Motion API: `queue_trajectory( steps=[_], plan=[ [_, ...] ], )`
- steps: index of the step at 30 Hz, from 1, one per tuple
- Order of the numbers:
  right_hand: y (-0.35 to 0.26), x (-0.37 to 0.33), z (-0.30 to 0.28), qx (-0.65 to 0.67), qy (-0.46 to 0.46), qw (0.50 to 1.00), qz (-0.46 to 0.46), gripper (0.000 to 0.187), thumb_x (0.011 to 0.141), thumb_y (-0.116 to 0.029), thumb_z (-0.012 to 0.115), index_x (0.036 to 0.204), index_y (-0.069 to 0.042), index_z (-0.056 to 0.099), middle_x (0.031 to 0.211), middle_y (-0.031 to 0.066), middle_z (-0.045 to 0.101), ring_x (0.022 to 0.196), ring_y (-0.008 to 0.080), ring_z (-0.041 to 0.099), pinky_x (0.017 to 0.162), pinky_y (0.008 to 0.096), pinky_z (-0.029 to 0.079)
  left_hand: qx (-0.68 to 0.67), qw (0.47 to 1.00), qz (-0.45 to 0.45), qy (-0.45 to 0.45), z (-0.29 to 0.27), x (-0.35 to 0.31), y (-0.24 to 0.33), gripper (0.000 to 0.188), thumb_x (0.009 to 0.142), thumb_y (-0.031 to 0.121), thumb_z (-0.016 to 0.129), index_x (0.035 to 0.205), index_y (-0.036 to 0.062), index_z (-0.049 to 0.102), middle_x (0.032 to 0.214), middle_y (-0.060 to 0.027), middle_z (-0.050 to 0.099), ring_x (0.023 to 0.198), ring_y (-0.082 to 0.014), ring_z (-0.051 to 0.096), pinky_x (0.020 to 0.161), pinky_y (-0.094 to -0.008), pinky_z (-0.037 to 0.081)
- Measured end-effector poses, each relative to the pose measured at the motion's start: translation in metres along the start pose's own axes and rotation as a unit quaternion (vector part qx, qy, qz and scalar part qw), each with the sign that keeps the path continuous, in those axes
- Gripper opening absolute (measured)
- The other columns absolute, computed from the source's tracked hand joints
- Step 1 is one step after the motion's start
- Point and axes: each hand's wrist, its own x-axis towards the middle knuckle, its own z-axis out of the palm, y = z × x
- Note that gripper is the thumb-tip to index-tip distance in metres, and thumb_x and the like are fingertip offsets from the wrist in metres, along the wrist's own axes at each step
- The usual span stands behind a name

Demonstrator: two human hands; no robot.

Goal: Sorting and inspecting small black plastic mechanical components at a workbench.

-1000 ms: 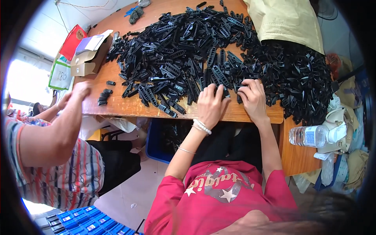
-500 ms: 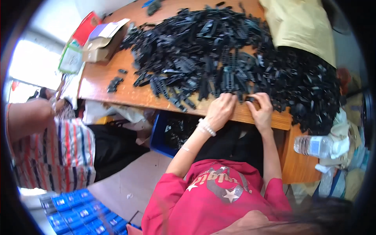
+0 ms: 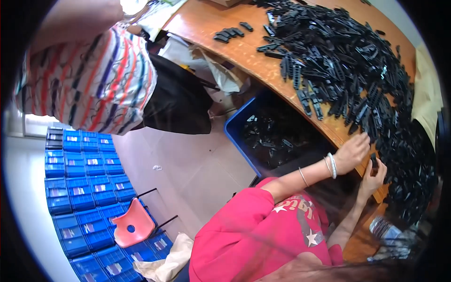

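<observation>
My right hand (image 3: 375, 176) pinches a small dark plastic piece (image 3: 374, 160) between thumb and fingers, just over the table's near edge. Beside it my left hand (image 3: 355, 152), with a white bead bracelet and a thin bangle on the wrist, has its fingers closed together at the border of the heap. What the left fingers hold, if anything, is hidden. Beyond both hands spreads a big heap of small black plastic parts (image 3: 338, 58), many long and narrow, on the wooden table (image 3: 197, 21).
Under the table edge stands a blue bin (image 3: 242, 136) with some black parts inside. A person in a striped top (image 3: 94, 84) is at the left. Stacked blue crates (image 3: 82, 188) and a red chair (image 3: 134, 223) are behind. A clear plastic bottle (image 3: 384, 228) lies at right.
The view has swung left and down, bringing the crates and chair into sight. My hands stay at the table edge; the dark piece now shows more plainly in my right hand.
</observation>
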Motion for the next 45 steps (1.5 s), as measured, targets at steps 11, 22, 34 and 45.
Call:
queue_trajectory(
  steps=[11, 22, 34, 45],
  plan=[
    [-0.027, -0.004, -0.019, 0.109, -0.047, 0.982, 0.146, 0.018, 0.084, -0.001, 0.066, 0.102, 0.001, 0.064, 0.092, 0.0067, 0.057, 0.079, 0.0162, 0.055, 0.071, 0.0268, 0.045, -0.152, 0.978, -0.061, -0.128, -0.046, 0.003, -0.024, 0.026, 0.074, 0.005, 0.070, 0.098, -0.0017, 0.062, 0.099, -0.0150, 0.058, 0.094, -0.0341, 0.053, 0.084, -0.0408, 0.046],
    [-0.029, 0.005, -0.032, 0.219, -0.104, 0.964, 0.111, 0.026, 0.074, 0.004, 0.073, 0.100, 0.005, 0.068, 0.088, 0.0082, 0.057, 0.080, 0.0172, 0.056, 0.069, 0.0257, 0.044, -0.210, 0.963, -0.025, -0.168, -0.045, 0.017, -0.032, 0.021, 0.074, 0.002, 0.069, 0.094, -0.0004, 0.064, 0.091, -0.0104, 0.056, 0.086, -0.0304, 0.051, 0.076, -0.0379, 0.044],
    [-0.037, 0.003, -0.022, 0.207, -0.077, 0.972, 0.081, 0.029, 0.067, 0.006, 0.073, 0.095, 0.002, 0.071, 0.085, 0.0081, 0.059, 0.084, 0.0225, 0.053, 0.072, 0.0307, 0.043, -0.215, 0.954, -0.034, -0.208, -0.043, 0.016, -0.027, 0.022, 0.075, 0.003, 0.070, 0.096, 0.0001, 0.065, 0.093, -0.0099, 0.057, 0.088, -0.0305, 0.051, 0.077, -0.0381, 0.044],
    [-0.013, 0.019, -0.014, -0.166, 0.107, 0.976, 0.090, 0.018, 0.079, -0.015, 0.075, 0.089, -0.005, 0.064, 0.092, 0.0070, 0.054, 0.092, 0.0260, 0.053, 0.079, 0.0388, 0.038, -0.639, 0.615, -0.459, -0.049, -0.079, 0.012, -0.037, 0.024, 0.098, 0.017, 0.051, 0.082, 0.0003, 0.057, 0.086, -0.0113, 0.064, 0.074, -0.0194, 0.063, 0.076, -0.0313, 0.051]
  ],
)
